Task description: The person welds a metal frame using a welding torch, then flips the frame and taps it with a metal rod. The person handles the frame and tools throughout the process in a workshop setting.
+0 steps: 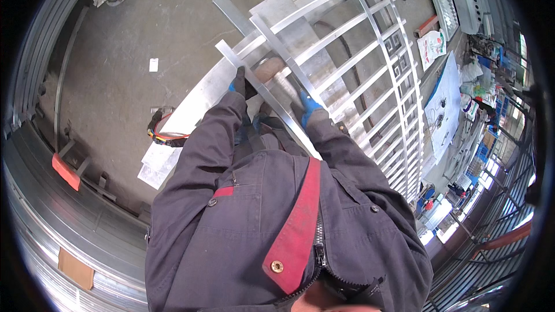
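Your left hand [239, 84] touches a metal bar [265, 93]; your right hand [309, 107] is beside the slatted metal frame [381, 41]. Whether either grips anything cannot be told.

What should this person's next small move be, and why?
Perhaps ease the mallet-like tool against the slanting metal bar: the right hand seems to grip its handle, its brown head lies close by, and the left hand is at the bar, possibly steadying it.
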A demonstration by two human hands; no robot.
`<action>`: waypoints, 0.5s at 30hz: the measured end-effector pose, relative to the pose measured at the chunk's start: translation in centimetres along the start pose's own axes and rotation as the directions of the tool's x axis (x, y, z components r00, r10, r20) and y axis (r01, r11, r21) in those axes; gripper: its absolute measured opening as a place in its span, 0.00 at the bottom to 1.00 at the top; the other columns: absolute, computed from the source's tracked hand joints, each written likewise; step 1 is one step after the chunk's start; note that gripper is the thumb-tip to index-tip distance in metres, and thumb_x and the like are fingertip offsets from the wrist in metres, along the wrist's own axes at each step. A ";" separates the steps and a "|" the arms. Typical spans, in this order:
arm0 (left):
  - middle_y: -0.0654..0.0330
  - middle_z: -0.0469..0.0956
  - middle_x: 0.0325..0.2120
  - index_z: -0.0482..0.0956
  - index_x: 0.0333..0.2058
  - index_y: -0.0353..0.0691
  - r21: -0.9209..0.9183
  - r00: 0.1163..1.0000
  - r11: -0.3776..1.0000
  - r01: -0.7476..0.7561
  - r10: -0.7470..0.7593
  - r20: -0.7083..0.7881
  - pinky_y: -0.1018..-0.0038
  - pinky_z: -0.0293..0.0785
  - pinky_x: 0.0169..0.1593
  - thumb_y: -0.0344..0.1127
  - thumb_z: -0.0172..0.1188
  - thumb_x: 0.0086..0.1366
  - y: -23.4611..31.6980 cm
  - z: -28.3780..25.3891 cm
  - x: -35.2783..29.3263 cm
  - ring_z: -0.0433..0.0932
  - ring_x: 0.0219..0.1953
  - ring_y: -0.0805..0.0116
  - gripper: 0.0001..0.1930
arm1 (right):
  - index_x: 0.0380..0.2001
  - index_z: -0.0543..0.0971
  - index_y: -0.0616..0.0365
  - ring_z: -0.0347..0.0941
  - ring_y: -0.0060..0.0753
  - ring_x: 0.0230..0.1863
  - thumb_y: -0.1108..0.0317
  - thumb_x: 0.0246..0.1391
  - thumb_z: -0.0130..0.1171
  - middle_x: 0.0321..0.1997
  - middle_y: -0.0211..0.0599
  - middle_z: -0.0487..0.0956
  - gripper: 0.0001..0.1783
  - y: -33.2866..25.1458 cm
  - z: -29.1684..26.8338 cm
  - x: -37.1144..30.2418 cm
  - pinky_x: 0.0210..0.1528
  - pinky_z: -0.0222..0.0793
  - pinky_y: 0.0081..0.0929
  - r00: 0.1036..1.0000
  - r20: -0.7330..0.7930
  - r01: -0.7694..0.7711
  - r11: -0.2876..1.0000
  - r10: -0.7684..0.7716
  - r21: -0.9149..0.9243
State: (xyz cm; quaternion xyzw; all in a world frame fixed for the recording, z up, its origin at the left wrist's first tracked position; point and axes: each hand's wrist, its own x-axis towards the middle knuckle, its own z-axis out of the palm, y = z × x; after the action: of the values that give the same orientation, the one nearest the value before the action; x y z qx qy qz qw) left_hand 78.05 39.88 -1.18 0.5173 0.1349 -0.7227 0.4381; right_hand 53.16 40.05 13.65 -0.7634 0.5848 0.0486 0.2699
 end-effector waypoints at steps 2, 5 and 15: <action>0.46 0.77 0.56 0.70 0.62 0.34 0.000 1.000 1.000 0.016 -0.016 -0.017 0.54 0.77 0.58 0.66 0.51 0.69 0.1 0.1 -0.2 0.80 0.53 0.48 0.39 | 0.66 0.68 0.55 0.79 0.63 0.44 0.44 0.63 0.56 0.44 0.60 0.81 0.36 0.1 0.1 0.2 0.44 0.75 0.53 0.998 -0.055 0.041 0.999 -0.039 0.022; 0.45 0.78 0.55 0.71 0.61 0.33 -0.004 1.000 1.000 0.002 -0.002 -0.015 0.55 0.80 0.55 0.66 0.52 0.68 0.1 0.3 -0.2 0.81 0.51 0.49 0.39 | 0.65 0.69 0.54 0.79 0.64 0.42 0.46 0.63 0.56 0.44 0.60 0.81 0.34 0.1 0.0 0.2 0.43 0.75 0.54 0.998 0.058 0.037 0.999 -0.036 -0.012; 0.45 0.79 0.52 0.72 0.59 0.31 -0.008 0.996 1.000 0.025 -0.025 -0.085 0.58 0.81 0.54 0.67 0.52 0.68 0.3 0.6 -0.2 0.82 0.48 0.49 0.40 | 0.66 0.67 0.47 0.79 0.65 0.42 0.47 0.63 0.57 0.41 0.59 0.80 0.32 0.2 -1.4 0.5 0.40 0.74 0.55 0.968 0.243 0.085 0.994 -0.067 -0.064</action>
State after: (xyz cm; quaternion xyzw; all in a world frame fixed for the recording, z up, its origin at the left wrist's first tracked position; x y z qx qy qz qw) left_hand 77.88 39.37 -0.68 0.5443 0.1622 -0.7051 0.4247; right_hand 52.77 38.98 14.55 -0.7831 0.5159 0.1522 0.3120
